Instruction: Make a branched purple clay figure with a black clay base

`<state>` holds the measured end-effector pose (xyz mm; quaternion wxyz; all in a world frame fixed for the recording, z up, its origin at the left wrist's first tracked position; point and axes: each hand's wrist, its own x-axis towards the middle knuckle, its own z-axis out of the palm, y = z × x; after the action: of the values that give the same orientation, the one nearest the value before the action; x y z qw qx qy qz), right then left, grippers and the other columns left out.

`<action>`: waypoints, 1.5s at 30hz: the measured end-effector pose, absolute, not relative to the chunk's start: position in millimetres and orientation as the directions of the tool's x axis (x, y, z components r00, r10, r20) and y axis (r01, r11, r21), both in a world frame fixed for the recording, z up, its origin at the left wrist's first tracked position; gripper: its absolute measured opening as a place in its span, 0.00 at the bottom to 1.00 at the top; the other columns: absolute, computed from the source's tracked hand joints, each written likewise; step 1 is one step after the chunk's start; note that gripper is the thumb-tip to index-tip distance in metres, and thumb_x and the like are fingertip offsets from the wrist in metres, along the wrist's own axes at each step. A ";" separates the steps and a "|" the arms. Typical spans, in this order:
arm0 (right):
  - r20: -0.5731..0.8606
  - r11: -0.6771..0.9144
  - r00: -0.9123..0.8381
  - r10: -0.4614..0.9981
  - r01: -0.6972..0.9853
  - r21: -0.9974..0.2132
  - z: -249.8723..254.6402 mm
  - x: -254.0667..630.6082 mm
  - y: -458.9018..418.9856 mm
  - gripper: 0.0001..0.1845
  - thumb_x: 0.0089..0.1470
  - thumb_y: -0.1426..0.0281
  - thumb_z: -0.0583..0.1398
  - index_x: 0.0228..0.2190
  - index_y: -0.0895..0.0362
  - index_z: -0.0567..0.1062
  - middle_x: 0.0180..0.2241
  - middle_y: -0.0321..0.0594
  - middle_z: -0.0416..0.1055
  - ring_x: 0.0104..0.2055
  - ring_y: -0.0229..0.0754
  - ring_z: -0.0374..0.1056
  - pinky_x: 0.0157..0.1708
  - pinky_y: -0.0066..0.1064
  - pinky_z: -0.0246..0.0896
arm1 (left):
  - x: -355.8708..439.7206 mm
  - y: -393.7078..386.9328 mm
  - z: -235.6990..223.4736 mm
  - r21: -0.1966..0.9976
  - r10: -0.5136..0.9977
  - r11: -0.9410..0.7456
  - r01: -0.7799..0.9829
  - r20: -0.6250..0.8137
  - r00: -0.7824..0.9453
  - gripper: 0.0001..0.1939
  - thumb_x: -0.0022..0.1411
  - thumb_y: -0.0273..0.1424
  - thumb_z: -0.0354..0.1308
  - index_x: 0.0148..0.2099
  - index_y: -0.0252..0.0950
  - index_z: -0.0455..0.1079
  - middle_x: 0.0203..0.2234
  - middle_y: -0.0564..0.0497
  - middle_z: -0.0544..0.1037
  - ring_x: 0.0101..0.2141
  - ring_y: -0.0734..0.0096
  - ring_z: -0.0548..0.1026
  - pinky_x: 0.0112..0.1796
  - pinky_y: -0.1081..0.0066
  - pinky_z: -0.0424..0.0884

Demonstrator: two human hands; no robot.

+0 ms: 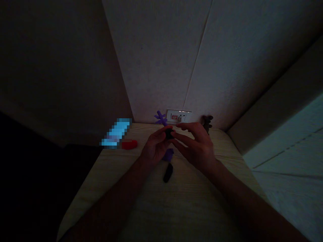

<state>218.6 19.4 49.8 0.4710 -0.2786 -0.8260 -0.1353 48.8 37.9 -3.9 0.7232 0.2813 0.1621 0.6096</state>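
Note:
My left hand (155,145) is closed around a small black lump (169,133), pinched between thumb and fingers above the wooden table. From the other side, fingers of my right hand (199,144) press on the same lump, while its index finger reaches over the top. Dim light hides what the lump is made of. Below my left hand lies a purple piece (169,154), partly covered by it. A longer black piece (168,173) rests nearer to me on the table. Behind my hands stands a purple branched figure (160,117) with short stubs.
A lit, blurred-out screen (116,133) stands at the table's left edge, with a red object (129,145) beside it. Against the wall are a socket plate (179,115) and a dark brown figurine (207,123). The wooden table (191,198) meets a pale cabinet on the right.

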 end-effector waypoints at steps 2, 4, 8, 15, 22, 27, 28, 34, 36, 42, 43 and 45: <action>0.842 0.823 -0.421 0.337 0.567 -0.046 51.0 218.8 18.5 0.06 0.64 0.71 0.66 0.40 0.50 0.84 0.48 0.45 0.81 0.46 0.49 0.76 0.41 0.44 0.74 | 48.3 38.1 -4.8 0.607 0.971 0.108 -0.787 0.105 0.215 0.12 0.56 0.26 0.72 0.45 0.35 0.83 0.41 0.46 0.86 0.41 0.67 0.83 0.45 0.73 0.78; 0.834 0.839 -0.423 0.355 0.537 -0.085 54.3 220.5 18.3 0.05 0.63 0.70 0.67 0.38 0.50 0.84 0.47 0.45 0.81 0.45 0.49 0.76 0.41 0.44 0.75 | 47.8 37.7 -4.5 0.606 0.968 0.126 -0.786 0.099 0.232 0.12 0.56 0.27 0.72 0.45 0.34 0.83 0.40 0.45 0.86 0.41 0.66 0.84 0.46 0.71 0.78; 0.828 0.757 -0.159 0.538 0.523 -0.391 62.3 228.1 24.6 0.05 0.62 0.66 0.67 0.34 0.52 0.85 0.41 0.46 0.81 0.41 0.49 0.77 0.38 0.42 0.74 | 46.4 35.1 0.8 0.571 0.970 0.144 -0.808 0.080 0.230 0.10 0.57 0.25 0.69 0.43 0.32 0.83 0.42 0.44 0.86 0.43 0.63 0.84 0.51 0.68 0.78; 0.061 0.067 -0.069 0.996 0.083 -0.994 55.5 226.1 39.8 0.21 0.51 0.50 0.71 0.29 0.56 0.86 0.34 0.47 0.83 0.30 0.43 0.73 0.26 0.33 0.65 | 43.7 31.1 5.3 0.545 0.956 0.214 -0.811 0.053 0.287 0.10 0.57 0.24 0.66 0.42 0.31 0.83 0.42 0.44 0.86 0.40 0.65 0.85 0.46 0.71 0.81; -0.192 -0.242 -0.248 0.950 -0.193 -0.951 50.6 214.4 36.9 0.20 0.44 0.54 0.75 0.33 0.57 0.86 0.40 0.48 0.84 0.35 0.41 0.74 0.31 0.30 0.63 | 40.7 32.0 0.0 0.555 0.926 0.272 -0.786 0.071 0.370 0.11 0.57 0.25 0.67 0.43 0.32 0.83 0.39 0.44 0.87 0.39 0.63 0.85 0.46 0.68 0.82; -0.205 -0.270 -0.251 0.946 -0.261 -0.927 47.8 212.2 36.7 0.19 0.41 0.55 0.77 0.32 0.55 0.86 0.37 0.43 0.83 0.35 0.40 0.72 0.35 0.31 0.63 | 39.6 33.3 -4.9 0.565 0.904 0.289 -0.773 0.103 0.414 0.11 0.58 0.26 0.66 0.44 0.31 0.82 0.40 0.43 0.87 0.39 0.62 0.85 0.46 0.67 0.81; -0.205 -0.272 -0.254 0.945 -0.267 -0.924 47.0 211.9 36.7 0.19 0.41 0.55 0.77 0.31 0.55 0.86 0.36 0.42 0.82 0.36 0.40 0.72 0.36 0.31 0.63 | 40.0 33.5 -5.7 0.568 0.901 0.291 -0.770 0.107 0.420 0.11 0.58 0.26 0.67 0.44 0.31 0.82 0.39 0.43 0.87 0.39 0.61 0.85 0.46 0.66 0.82; -0.198 -0.283 -0.282 0.939 -0.306 -0.909 42.2 211.5 38.6 0.16 0.40 0.59 0.77 0.27 0.55 0.83 0.30 0.36 0.77 0.35 0.39 0.69 0.38 0.32 0.63 | 44.5 32.5 -6.2 0.575 0.884 0.306 -0.759 0.124 0.450 0.11 0.56 0.26 0.69 0.43 0.31 0.83 0.38 0.43 0.87 0.38 0.61 0.86 0.43 0.69 0.82; -0.202 -0.294 -0.289 0.936 -0.323 -0.899 41.8 211.9 39.5 0.14 0.41 0.61 0.77 0.27 0.55 0.83 0.29 0.35 0.77 0.34 0.39 0.69 0.38 0.32 0.63 | 45.4 31.9 -5.6 0.578 0.884 0.304 -0.757 0.125 0.451 0.11 0.56 0.26 0.69 0.43 0.31 0.84 0.38 0.42 0.87 0.38 0.61 0.86 0.43 0.68 0.82; -0.176 -0.237 -0.247 0.953 -0.244 -0.941 41.1 214.1 40.4 0.11 0.43 0.61 0.74 0.27 0.54 0.84 0.34 0.40 0.81 0.38 0.42 0.71 0.41 0.34 0.63 | 44.5 31.6 -7.7 0.584 0.884 0.322 -0.746 0.097 0.457 0.11 0.56 0.26 0.70 0.43 0.31 0.83 0.38 0.43 0.87 0.38 0.61 0.86 0.43 0.68 0.82; -0.154 -0.200 -0.228 0.961 -0.195 -0.960 40.5 214.8 40.7 0.11 0.43 0.61 0.74 0.28 0.54 0.85 0.35 0.41 0.82 0.39 0.43 0.72 0.41 0.35 0.62 | 44.3 31.8 -8.3 0.586 0.885 0.327 -0.742 0.086 0.458 0.11 0.56 0.26 0.70 0.43 0.31 0.83 0.38 0.43 0.87 0.38 0.61 0.86 0.44 0.68 0.82; -0.098 -0.116 -0.189 0.977 -0.087 -0.989 39.8 216.7 41.5 0.11 0.45 0.60 0.72 0.29 0.54 0.86 0.36 0.42 0.82 0.41 0.44 0.73 0.42 0.36 0.62 | 44.6 32.7 -9.2 0.592 0.892 0.331 -0.735 0.059 0.449 0.10 0.57 0.25 0.70 0.43 0.31 0.83 0.38 0.43 0.87 0.39 0.61 0.86 0.45 0.68 0.82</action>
<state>216.7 41.5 39.8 0.4475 -0.4529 -0.4915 0.5942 44.6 32.7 -9.2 0.8035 0.2805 0.1400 0.5060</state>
